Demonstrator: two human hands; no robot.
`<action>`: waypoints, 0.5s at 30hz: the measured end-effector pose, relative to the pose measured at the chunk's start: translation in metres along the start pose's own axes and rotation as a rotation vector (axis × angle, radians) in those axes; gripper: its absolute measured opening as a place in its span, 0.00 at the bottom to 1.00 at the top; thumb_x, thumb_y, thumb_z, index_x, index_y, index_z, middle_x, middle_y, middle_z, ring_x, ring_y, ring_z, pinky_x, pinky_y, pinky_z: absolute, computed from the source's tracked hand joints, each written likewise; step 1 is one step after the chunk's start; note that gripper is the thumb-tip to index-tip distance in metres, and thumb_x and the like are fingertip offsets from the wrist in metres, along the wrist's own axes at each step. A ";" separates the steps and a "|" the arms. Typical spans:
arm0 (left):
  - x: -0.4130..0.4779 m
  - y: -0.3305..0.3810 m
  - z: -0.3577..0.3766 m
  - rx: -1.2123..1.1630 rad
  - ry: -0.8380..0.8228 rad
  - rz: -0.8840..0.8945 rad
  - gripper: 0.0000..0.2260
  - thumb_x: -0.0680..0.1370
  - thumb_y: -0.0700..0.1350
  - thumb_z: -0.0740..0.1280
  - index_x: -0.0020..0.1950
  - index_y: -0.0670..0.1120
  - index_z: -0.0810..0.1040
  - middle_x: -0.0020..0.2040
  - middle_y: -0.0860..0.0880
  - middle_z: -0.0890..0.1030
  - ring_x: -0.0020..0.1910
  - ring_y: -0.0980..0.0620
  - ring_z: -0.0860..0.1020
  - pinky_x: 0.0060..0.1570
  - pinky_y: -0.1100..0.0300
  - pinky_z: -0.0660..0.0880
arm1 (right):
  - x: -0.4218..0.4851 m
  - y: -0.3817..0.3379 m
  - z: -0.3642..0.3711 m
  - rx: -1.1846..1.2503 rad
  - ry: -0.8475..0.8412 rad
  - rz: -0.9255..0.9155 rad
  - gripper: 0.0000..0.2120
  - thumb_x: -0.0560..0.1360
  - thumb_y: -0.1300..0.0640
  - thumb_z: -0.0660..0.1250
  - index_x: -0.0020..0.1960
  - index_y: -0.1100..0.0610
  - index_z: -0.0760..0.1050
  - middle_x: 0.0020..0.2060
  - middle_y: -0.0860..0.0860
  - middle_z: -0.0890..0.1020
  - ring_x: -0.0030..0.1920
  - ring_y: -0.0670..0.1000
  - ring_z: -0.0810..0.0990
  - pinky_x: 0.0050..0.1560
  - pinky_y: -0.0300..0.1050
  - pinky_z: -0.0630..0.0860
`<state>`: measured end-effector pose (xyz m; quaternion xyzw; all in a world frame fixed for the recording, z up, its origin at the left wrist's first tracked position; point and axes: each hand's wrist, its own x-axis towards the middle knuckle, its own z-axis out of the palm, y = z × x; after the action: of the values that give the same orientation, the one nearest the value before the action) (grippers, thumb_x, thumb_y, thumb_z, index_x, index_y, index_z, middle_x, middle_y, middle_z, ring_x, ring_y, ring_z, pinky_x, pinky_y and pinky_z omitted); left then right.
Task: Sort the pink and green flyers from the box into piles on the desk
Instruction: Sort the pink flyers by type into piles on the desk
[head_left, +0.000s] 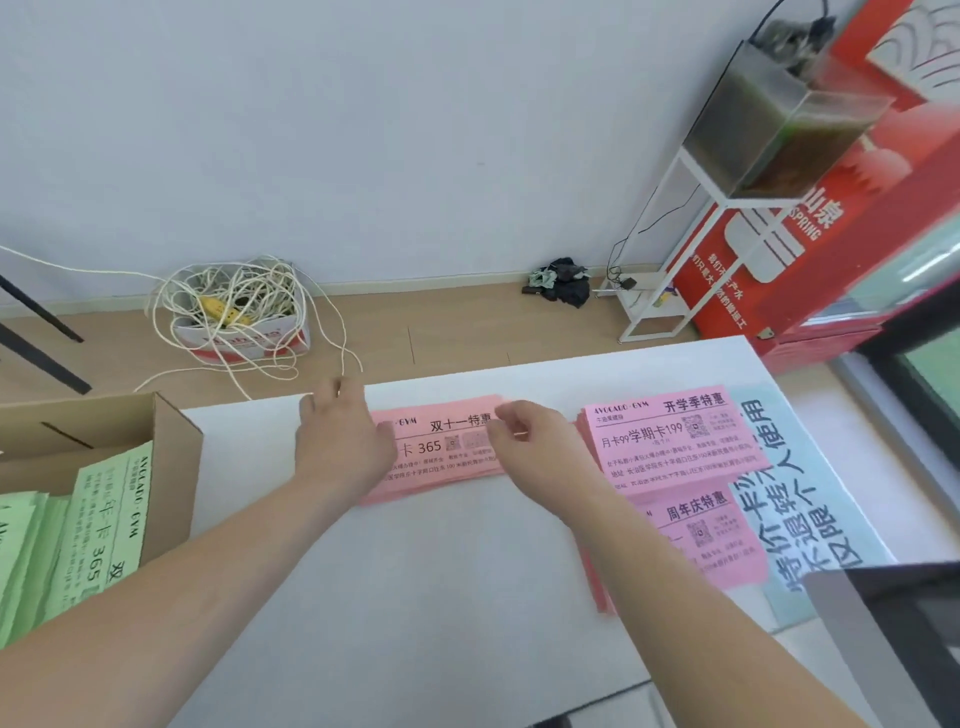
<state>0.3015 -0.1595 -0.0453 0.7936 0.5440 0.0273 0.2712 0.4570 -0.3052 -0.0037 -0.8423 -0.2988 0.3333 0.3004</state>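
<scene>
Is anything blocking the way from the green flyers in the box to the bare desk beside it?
Only the box's right wall stands between the green flyers and the desk. The left arm reaches across that bare stretch. Nothing else is visible there.

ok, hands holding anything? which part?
The middle pink pile: left hand rests on its left end, right hand pinches its right end.

The middle pink paper flyer stack reads "双十一特惠" and "365". The right pink paper stack reads "AVOCADO·GYM", and the red panel says "SPRING".

Green flyers cut off at left edge.
</scene>
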 end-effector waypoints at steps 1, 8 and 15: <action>-0.001 0.017 0.003 -0.062 -0.023 0.091 0.24 0.79 0.48 0.69 0.73 0.46 0.69 0.71 0.46 0.68 0.70 0.41 0.67 0.64 0.47 0.71 | -0.013 0.005 -0.008 0.029 0.087 -0.015 0.13 0.81 0.50 0.62 0.50 0.57 0.80 0.43 0.50 0.83 0.40 0.49 0.78 0.37 0.43 0.73; -0.010 0.141 0.051 -0.303 -0.438 0.367 0.22 0.80 0.61 0.67 0.68 0.50 0.77 0.68 0.53 0.77 0.66 0.51 0.76 0.67 0.53 0.72 | -0.084 0.070 -0.062 0.807 0.634 0.523 0.09 0.82 0.53 0.64 0.60 0.56 0.75 0.48 0.55 0.79 0.42 0.53 0.81 0.55 0.55 0.81; 0.015 0.198 0.076 -0.153 -0.773 0.319 0.34 0.73 0.73 0.66 0.70 0.52 0.76 0.68 0.55 0.76 0.65 0.52 0.74 0.61 0.57 0.69 | -0.055 0.093 -0.090 1.360 0.492 0.581 0.03 0.83 0.55 0.65 0.52 0.54 0.75 0.59 0.57 0.80 0.59 0.52 0.80 0.69 0.51 0.75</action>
<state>0.5008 -0.2288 -0.0230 0.7973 0.2691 -0.1906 0.5056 0.5182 -0.4310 0.0057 -0.5671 0.2791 0.3120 0.7093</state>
